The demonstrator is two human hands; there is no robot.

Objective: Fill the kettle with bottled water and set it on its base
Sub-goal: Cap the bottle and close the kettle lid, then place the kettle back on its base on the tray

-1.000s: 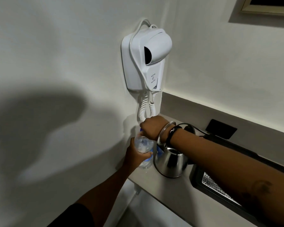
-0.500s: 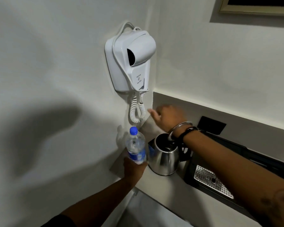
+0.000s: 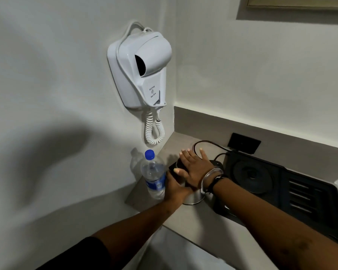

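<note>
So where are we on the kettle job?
The bottle is capped and upright, with water still inside; whether any was poured can't be seen. In hand: right hand flat on the kettle lid, left hand beside the bottle. Left: setting the kettle on its round base in the tray.

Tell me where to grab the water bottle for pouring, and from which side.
Grip the water bottle around its labelled middle, coming from the counter's front edge. It stands upright and capped, the wall close on its far-left side and the left hand and kettle crowding its right.
</note>
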